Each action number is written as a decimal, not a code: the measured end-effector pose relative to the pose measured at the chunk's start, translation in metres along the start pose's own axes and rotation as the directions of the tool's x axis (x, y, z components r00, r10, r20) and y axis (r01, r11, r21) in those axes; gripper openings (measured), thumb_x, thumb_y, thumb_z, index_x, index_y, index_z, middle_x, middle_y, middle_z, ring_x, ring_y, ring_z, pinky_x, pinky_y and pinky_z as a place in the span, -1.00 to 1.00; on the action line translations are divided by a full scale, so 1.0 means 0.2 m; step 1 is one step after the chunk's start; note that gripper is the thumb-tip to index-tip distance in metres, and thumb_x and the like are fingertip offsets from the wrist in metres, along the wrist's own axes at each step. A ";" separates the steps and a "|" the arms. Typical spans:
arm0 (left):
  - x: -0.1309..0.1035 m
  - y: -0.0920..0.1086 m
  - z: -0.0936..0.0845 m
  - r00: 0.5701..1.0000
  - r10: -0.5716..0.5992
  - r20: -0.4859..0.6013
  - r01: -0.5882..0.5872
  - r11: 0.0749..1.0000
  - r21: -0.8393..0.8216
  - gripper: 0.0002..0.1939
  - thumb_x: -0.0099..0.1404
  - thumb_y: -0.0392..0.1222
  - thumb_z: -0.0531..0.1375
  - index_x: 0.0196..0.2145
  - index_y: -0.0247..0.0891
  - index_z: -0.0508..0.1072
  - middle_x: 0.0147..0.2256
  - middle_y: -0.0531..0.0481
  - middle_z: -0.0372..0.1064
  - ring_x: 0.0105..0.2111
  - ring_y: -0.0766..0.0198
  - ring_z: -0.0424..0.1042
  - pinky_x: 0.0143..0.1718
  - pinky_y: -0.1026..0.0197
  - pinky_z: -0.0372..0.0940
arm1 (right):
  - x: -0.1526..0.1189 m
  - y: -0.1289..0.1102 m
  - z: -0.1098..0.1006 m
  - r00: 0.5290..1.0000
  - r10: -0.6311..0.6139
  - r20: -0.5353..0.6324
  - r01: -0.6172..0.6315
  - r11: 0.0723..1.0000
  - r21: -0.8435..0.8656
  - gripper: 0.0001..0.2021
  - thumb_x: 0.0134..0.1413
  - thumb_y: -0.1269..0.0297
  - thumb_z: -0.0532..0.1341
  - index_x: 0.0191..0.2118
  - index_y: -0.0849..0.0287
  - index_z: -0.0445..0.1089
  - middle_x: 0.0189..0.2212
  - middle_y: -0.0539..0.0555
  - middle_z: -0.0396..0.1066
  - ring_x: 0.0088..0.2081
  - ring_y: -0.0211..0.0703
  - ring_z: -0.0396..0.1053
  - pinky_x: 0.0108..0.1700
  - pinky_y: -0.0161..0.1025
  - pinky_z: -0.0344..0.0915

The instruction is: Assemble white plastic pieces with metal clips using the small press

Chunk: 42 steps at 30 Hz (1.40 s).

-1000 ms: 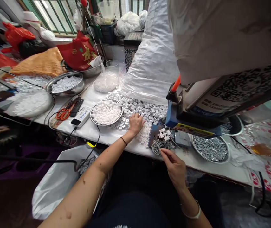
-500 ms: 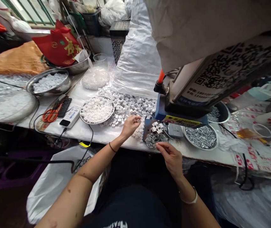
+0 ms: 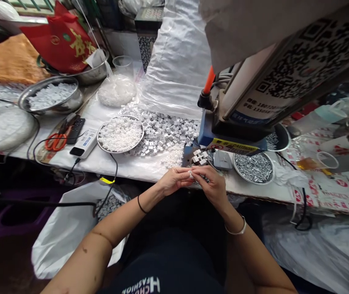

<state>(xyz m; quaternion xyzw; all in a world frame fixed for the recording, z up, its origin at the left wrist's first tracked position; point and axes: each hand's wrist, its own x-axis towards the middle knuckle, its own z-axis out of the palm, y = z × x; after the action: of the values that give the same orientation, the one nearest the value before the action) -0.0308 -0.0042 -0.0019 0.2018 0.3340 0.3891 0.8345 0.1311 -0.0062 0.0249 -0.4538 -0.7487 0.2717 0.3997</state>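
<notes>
My left hand point(image 3: 176, 179) and my right hand point(image 3: 211, 184) meet at the table's front edge, fingertips pinched round a small white piece point(image 3: 190, 174). Whatever else the fingers hold is too small to tell. Right behind them, on a dark metal plate point(image 3: 187, 155), lie several white-grey blocks point(image 3: 200, 157) and a heap of small metal pins, partly hidden by my right hand. Small white pieces point(image 3: 175, 156) are piled left of the plate. Grey and white square blocks point(image 3: 165, 130) spread behind that pile.
A blue machine point(image 3: 232, 141) stands behind the plate. To its right is a bowl of metal pins point(image 3: 254, 167). A bowl of white pieces point(image 3: 121, 134), a power strip point(image 3: 84, 143) and orange-handled scissors point(image 3: 56, 141) lie left. An open white bag point(image 3: 67, 228) hangs below.
My left hand has come down and right to meet my right hand, which has moved slightly up and left. A white piece now shows between their fingertips. The camera view has shifted a little.
</notes>
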 end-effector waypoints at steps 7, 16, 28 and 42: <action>-0.01 -0.04 0.00 0.999 0.010 0.039 -0.005 0.991 -0.132 -0.40 -0.07 -0.22 0.41 -0.02 -0.28 0.42 -0.27 -0.07 0.48 -0.38 0.36 0.45 -0.24 0.29 0.31 | -0.03 0.05 -0.03 0.986 -0.159 0.051 0.160 0.987 -0.016 -0.82 0.08 0.28 0.21 -0.19 0.01 0.48 -0.28 0.06 0.48 -0.20 -0.14 0.42 -0.16 -0.16 0.42; 0.02 -0.06 0.01 0.995 0.067 0.068 -0.064 0.997 -0.045 -0.38 -0.06 -0.27 0.40 0.00 -0.27 0.40 -0.32 -0.06 0.47 -0.40 0.37 0.43 -0.28 0.30 0.29 | -0.07 0.10 -0.04 0.949 -0.309 0.061 0.310 0.951 -0.016 -0.73 0.04 0.37 0.24 -0.11 -0.02 0.43 -0.17 0.03 0.51 -0.15 -0.14 0.44 -0.15 -0.11 0.45; 0.19 0.12 0.07 0.770 0.619 0.156 -0.554 0.526 0.646 -0.55 0.02 -0.24 0.34 -0.08 -0.16 0.49 -0.02 -0.09 0.33 0.04 0.14 0.25 0.10 0.21 0.08 | 0.17 0.22 -0.12 0.967 0.090 -0.240 -0.115 0.989 -0.092 -0.88 -0.01 0.18 0.26 -0.34 0.05 0.50 -0.35 0.04 0.52 -0.25 -0.09 0.45 -0.17 -0.12 0.38; 0.32 0.05 0.02 0.840 0.522 0.146 -0.515 0.684 0.517 -0.59 0.07 -0.20 0.29 -0.08 -0.26 0.47 -0.05 -0.11 0.39 0.01 0.13 0.30 0.02 0.24 0.18 | 0.25 0.29 -0.11 0.989 -0.132 -0.059 0.117 0.969 -0.217 -0.88 0.05 0.23 0.20 -0.36 0.05 0.50 -0.39 0.02 0.54 -0.35 -0.14 0.47 -0.24 -0.20 0.37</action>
<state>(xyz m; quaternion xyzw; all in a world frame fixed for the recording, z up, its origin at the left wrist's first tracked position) -0.0023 0.0524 -0.0195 0.5104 0.3640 0.5007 0.5969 0.1630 0.0646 0.0097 -0.4559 -0.7852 0.1473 0.3923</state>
